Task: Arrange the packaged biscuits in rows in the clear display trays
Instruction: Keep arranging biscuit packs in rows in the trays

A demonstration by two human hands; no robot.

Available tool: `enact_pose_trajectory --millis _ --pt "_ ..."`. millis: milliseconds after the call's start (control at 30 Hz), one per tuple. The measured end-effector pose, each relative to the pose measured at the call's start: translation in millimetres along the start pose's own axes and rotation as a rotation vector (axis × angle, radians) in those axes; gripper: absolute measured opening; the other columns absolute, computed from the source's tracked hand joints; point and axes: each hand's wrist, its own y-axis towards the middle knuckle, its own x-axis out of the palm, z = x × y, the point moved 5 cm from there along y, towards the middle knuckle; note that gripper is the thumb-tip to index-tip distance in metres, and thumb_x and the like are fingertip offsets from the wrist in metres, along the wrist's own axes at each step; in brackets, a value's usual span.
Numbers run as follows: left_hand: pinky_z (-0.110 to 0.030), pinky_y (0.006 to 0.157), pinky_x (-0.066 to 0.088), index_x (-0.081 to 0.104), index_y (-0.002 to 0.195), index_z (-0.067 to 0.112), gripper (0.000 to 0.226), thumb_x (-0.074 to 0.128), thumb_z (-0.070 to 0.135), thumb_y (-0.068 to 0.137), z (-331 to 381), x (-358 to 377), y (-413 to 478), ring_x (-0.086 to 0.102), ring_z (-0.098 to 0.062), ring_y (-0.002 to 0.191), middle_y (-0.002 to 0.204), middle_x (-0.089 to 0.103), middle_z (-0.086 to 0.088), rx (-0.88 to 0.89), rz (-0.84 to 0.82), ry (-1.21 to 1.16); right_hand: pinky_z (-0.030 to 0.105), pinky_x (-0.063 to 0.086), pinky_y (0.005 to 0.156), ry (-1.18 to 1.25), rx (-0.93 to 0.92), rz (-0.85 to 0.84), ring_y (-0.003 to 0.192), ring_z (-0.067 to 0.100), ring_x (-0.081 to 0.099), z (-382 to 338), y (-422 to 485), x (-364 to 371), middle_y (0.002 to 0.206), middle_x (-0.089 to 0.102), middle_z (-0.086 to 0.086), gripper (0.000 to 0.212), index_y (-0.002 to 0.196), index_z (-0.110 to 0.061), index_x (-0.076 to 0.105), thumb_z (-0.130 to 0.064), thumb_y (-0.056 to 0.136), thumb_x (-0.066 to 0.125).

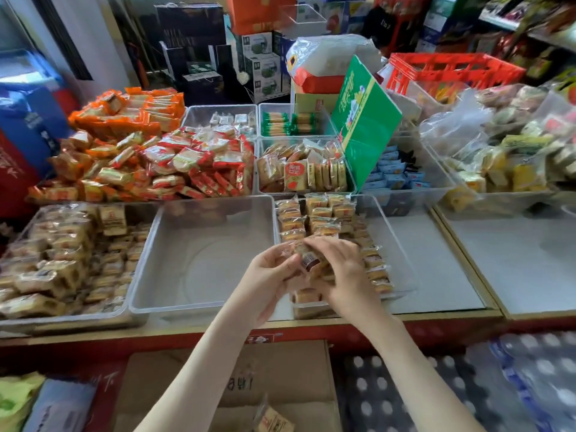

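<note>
Both my hands meet over the near end of a clear display tray [402,244] that holds rows of small yellow-brown packaged biscuits [316,213]. My left hand [268,275] and my right hand [343,272] both grip one biscuit packet [308,260] with a dark barcode label, held just above the rows. More packets lie under my right hand, partly hidden. To the left stands an empty clear tray [149,263].
A tray of loose biscuit packets [56,263] sits at far left. Heaps of orange and red packets [149,163] and further filled trays lie behind. A green box lid [364,126] stands tilted. A cardboard box [274,385] with one packet is below the counter edge.
</note>
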Motion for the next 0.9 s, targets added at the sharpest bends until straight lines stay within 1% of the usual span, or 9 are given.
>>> enact_pose_trajectory --millis 67,133,200,300,400,567,700,800,900 --pt "-0.031 0.076 0.058 0.058 0.124 0.003 0.044 0.064 0.017 0.083 -10.7 20.0 31.3 0.067 -0.024 0.092 0.107 0.07 -0.016 -0.014 -0.025 0.051 0.027 0.032 0.104 0.04 0.074 0.061 0.124 0.015 0.039 38.4 8.2 -9.2 0.132 0.053 -0.005 0.065 0.136 -0.021 0.053 -0.008 0.077 0.077" --pt "-0.025 0.081 0.055 0.057 0.129 0.012 0.042 0.063 0.019 0.088 -20.7 35.5 62.7 0.068 -0.015 0.1 0.11 0.072 -0.003 0.007 -0.039 0.172 0.011 0.034 0.097 0.13 0.164 0.054 0.116 0.009 0.047 75.4 19.9 -20.3 0.124 0.053 -0.012 0.056 0.135 -0.021 0.053 -0.007 0.084 0.071" --pt "-0.022 0.096 0.048 0.047 0.138 0.028 0.044 0.059 0.024 0.096 -33.9 41.4 92.3 0.058 -0.004 0.119 0.13 0.063 0.007 0.093 -0.029 0.53 0.001 0.04 0.078 0.25 0.331 0.07 0.096 0.001 0.057 119.3 32.5 -28.2 0.11 0.058 -0.013 0.044 0.132 -0.022 0.052 -0.014 0.091 0.066" --pt "-0.04 0.123 0.008 0.011 0.155 0.033 0.07 0.05 0.043 0.099 -60.6 28.1 126.7 0.006 -0.014 0.151 0.163 0.016 0.006 0.223 0.049 1.455 0.009 0.04 0.072 0.327 0.576 0.127 0.098 0.014 0.06 193.6 47.4 -23.2 0.106 0.061 -0.005 0.036 0.127 -0.017 0.051 -0.009 0.094 0.06" --pt "-0.047 0.115 -0.019 -0.01 0.155 0.031 0.079 0.041 0.054 0.098 -81.7 10.8 148.0 -0.029 -0.017 0.142 0.163 -0.014 -0.003 0.136 0.02 1.858 0.025 0.039 0.086 0.31 0.656 -0.057 0.113 0.024 0.056 238.5 65.0 8.3 0.116 0.06 0.003 0.037 0.13 -0.016 0.051 -0.003 0.095 0.055" --pt "-0.045 0.117 -0.019 -0.01 0.155 0.032 0.079 0.039 0.056 0.098 -88.7 -3.8 161.6 -0.017 -0.023 0.15 0.165 -0.005 -0.004 0.154 0.005 2.039 0.031 0.037 0.094 0.376 0.718 -0.129 0.121 0.024 0.048 261.0 96.2 54.5 0.134 0.052 0.007 0.046 0.144 -0.021 0.036 -0.007 0.101 0.044" --pt "-0.045 0.119 -0.015 -0.011 0.15 0.03 0.07 0.025 0.06 0.098 -86.6 -4.9 154.6 -0.012 -0.023 0.15 0.164 0.001 -0.004 0.236 -0.007 1.959 0.04 0.034 0.107 0.341 0.711 -0.186 0.133 0.027 0.041 261.3 93.9 61.8 0.146 0.043 0.009 0.057 0.151 -0.023 0.023 -0.01 0.101 0.045" --pt "-0.048 0.122 0.004 0.021 0.154 0.021 0.065 0.022 0.055 0.099 -66.3 -16.8 132.0 0.017 -0.026 0.149 0.158 0.03 -0.009 0.467 0.118 1.815 0.044 0.03 0.115 0.233 0.664 -0.082 0.141 0.029 0.032 242.7 92.8 47.8 0.155 0.03 0.012 0.065 0.154 -0.018 0.015 -0.01 0.099 0.049" --pt "-0.043 0.12 0.011 0.037 0.146 0.014 0.057 0.027 0.049 0.103 -48.9 -65.1 91.6 0.031 -0.025 0.144 0.151 0.041 -0.009 0.525 0.26 1.739 0.042 0.039 0.11 0.111 0.477 0.162 0.136 0.028 0.037 190.5 96.8 28.8 0.149 0.036 0.014 0.06 0.149 -0.011 0.025 -0.005 0.096 0.05"
